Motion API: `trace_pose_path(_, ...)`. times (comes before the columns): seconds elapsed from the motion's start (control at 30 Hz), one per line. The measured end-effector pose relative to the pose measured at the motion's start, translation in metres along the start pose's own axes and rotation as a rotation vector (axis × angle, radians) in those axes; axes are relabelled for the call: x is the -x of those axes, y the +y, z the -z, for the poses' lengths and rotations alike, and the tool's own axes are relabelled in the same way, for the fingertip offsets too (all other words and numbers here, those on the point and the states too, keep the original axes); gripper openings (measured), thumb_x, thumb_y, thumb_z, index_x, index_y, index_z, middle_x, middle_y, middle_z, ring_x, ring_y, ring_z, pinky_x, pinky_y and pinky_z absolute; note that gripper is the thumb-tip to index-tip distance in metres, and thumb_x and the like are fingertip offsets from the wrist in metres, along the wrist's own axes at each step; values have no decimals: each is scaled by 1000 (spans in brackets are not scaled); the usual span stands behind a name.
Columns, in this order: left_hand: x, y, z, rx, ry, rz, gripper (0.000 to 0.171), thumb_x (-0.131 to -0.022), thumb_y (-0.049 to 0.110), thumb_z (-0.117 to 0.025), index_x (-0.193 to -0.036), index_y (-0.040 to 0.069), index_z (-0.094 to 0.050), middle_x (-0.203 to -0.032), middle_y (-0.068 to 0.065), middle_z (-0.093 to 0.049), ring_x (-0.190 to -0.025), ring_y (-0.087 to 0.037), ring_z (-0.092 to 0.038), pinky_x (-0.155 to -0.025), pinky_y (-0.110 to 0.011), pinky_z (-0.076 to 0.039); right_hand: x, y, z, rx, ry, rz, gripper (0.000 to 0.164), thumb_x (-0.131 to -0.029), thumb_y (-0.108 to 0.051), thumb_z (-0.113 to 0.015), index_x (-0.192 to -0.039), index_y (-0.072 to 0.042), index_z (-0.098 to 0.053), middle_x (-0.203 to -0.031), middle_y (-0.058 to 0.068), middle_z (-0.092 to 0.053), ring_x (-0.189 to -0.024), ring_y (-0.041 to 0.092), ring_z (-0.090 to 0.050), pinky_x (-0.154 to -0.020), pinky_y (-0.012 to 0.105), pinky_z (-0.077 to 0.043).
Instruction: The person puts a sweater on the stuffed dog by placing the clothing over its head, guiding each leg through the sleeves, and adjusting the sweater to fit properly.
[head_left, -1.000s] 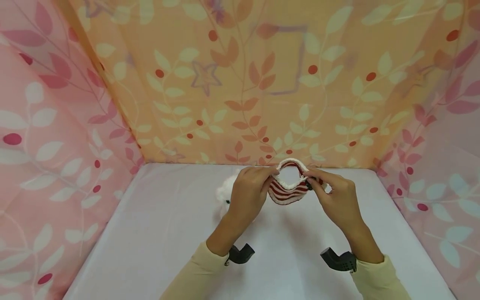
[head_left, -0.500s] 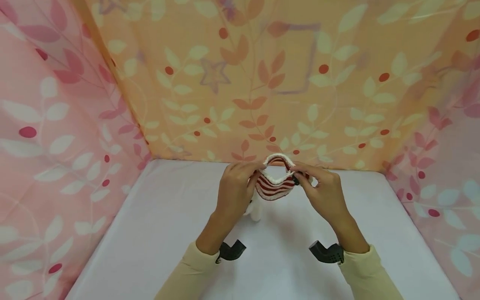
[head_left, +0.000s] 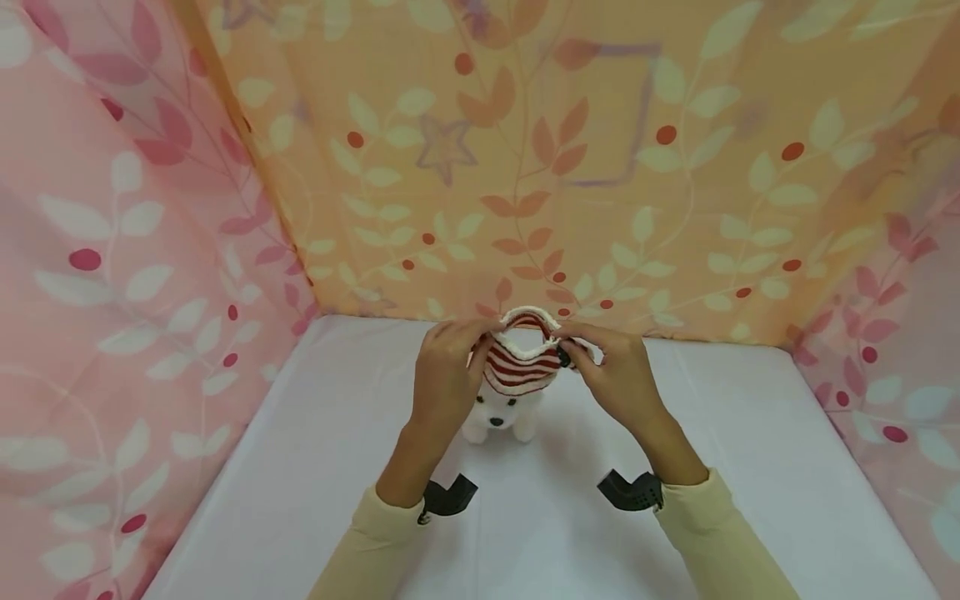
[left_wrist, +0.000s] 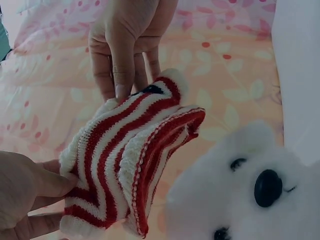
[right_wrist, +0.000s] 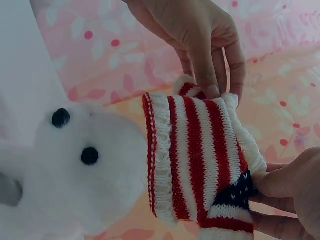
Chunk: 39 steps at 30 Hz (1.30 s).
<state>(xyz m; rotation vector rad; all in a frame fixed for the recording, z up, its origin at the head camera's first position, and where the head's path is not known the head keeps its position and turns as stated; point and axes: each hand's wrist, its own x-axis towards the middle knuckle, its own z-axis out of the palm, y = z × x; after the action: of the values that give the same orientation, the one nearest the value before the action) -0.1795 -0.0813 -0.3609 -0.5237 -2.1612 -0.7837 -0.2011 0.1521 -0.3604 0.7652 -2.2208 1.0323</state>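
In the head view, a small knitted sweater (head_left: 517, 371) with red and white stripes is held stretched between both hands, its white-edged opening spread into a ring. My left hand (head_left: 446, 371) pinches its left edge between thumb and fingers. My right hand (head_left: 618, 367) pinches the opposite edge, beside a navy patch (right_wrist: 235, 192) with white flecks. A white plush dog (head_left: 498, 412) stands on the table, its upper head hidden behind the sweater. In both wrist views, the sweater's ribbed red-edged hem (right_wrist: 161, 160) faces the dog's head (left_wrist: 250, 185).
A white-covered table (head_left: 315, 467) lies beneath the hands. Behind it rises an orange leaf-patterned cloth wall (head_left: 390, 192), with pink patterned walls at the left (head_left: 127, 333) and right (head_left: 892, 350). Each wrist wears a black camera mount (head_left: 450, 496).
Both hands carry the sweater leftward, from right of the plush dog to directly over its head. The dog's face now shows beneath the sweater. Both pinches stay the same.
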Motion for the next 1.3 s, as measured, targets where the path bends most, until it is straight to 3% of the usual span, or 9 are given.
trace_pose_path(0.33, 12, -16, 9, -1, -2, 67, 29, -85, -5, -78, -111, 10, -76, -95, -4, -76, -83, -19, -69, -105, -51, -42, -6, -6, -26, 24, -83, -14, 15, -92, -8, -76, -105, -13, -79, -89, -1, -75, -51, 8, -44, -50, 28, -35)
trace_pose_path(0.67, 18, -23, 8, 9, -51, 142, 25, -90, 2, -76, -112, 12, -76, -79, -3, -71, -69, -17, -61, -95, -47, -45, -10, -10, -35, 34, -59, 8, 14, -92, -6, -74, -106, -8, -78, -73, -1, -68, -52, 7, -43, -48, 28, -36)
trace_pose_path(0.9, 22, -28, 6, -13, -130, 172, 24, -91, 2, -75, -113, 10, -77, -81, -3, -72, -71, -18, -61, -99, -50, -44, -6, -7, -42, 57, -109, -16, 16, -93, -9, -74, -108, -9, -78, -73, -4, -65, -57, 7, -48, -52, 28, -40)
trace_pose_path(1.03, 25, -36, 4, 36, -156, 153, 30, -92, -2, -71, -119, 10, -75, -92, -4, -75, -78, -19, -62, -99, -50, -44, -3, -5, -43, 60, -120, -44, 17, -94, -10, -73, -110, -9, -77, -79, -3, -69, -56, 7, -46, -52, 28, -39)
trace_pose_path(1.17, 25, -44, 4, 134, -140, 131, 34, -93, -8, -64, -120, 8, -74, -102, -7, -75, -83, -18, -62, -85, -42, -50, -2, -3, -41, 38, -114, -67, 20, -96, -10, -70, -115, -11, -76, -75, -1, -67, -53, 9, -41, -50, 28, -35)
trace_pose_path(1.27, 24, -48, 3, 174, -137, 127, 30, -93, -6, -64, -118, 7, -75, -93, -5, -72, -79, -15, -58, -68, -34, -48, 0, 2, -41, 3, -87, -105, 23, -98, -10, -67, -120, -10, -75, -80, 3, -70, -52, 11, -41, -49, 30, -36)
trace_pose_path(1.3, 24, -49, 3, 177, -139, 126, 28, -94, -5, -65, -117, 7, -75, -89, -3, -70, -77, -14, -56, -65, -32, -46, 2, 4, -41, -13, -66, -120, 24, -99, -10, -66, -121, -9, -74, -87, 5, -73, -57, 12, -49, -52, 31, -42)
